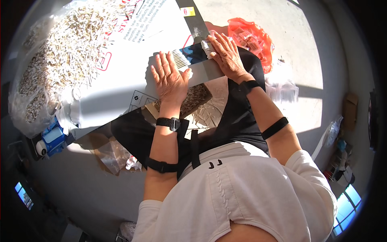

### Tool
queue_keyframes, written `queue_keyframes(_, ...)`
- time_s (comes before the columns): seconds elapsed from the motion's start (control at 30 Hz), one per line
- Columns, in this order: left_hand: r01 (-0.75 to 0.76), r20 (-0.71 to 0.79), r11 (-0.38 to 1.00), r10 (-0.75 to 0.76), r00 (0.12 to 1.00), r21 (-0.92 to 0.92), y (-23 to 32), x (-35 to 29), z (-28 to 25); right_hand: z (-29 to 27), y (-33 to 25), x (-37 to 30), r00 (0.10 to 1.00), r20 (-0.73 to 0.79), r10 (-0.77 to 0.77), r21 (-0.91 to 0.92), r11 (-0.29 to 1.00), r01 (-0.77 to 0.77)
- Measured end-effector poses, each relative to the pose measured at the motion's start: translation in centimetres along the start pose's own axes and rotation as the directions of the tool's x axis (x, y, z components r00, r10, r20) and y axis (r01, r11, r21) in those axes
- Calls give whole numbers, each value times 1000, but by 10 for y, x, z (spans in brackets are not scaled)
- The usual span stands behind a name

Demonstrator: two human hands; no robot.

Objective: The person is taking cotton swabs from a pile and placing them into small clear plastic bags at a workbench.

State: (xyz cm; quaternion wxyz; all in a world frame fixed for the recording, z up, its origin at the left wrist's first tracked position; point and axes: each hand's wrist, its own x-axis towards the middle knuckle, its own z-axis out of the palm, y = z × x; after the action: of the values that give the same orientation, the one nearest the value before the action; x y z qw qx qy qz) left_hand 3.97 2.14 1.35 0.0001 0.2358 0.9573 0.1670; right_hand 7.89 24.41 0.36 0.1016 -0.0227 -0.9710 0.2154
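Note:
My left hand [171, 82] lies flat on a white printed board [121, 86], fingers spread and nothing in its grasp. Beside its index finger is a row of thin pale strips [180, 59], lined up like a comb. My right hand [227, 56] rests at the board's right end with its fingers stretched out. A small white ridged row of pieces [207, 49] shows at the edge of that hand, partly covered by it. Between the two hands lies a dark blue patterned piece [195, 53]. What is under the right palm is hidden.
A clear plastic bag [30, 76] and a large heap of thin pale pieces [66, 48] cover the board's left. Below the board, a cardboard box [201, 97] holds similar pieces. A red plastic bag [258, 38] with small packets stands right, near clear plastic packaging [282, 86]. A blue-and-white container [52, 139] sits left.

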Motion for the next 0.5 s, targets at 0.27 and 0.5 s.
queue_keyframes(0.27, 15, -65, 1000, -15, 998, 0, 43, 18, 22, 6, 8, 1, 999, -45, -23, 263, 964, 35)
queue_keyframes(0.5, 45, -34, 999, -44, 998, 28, 57, 23, 32, 10, 10, 1, 996, -70, -49, 280, 958, 66)
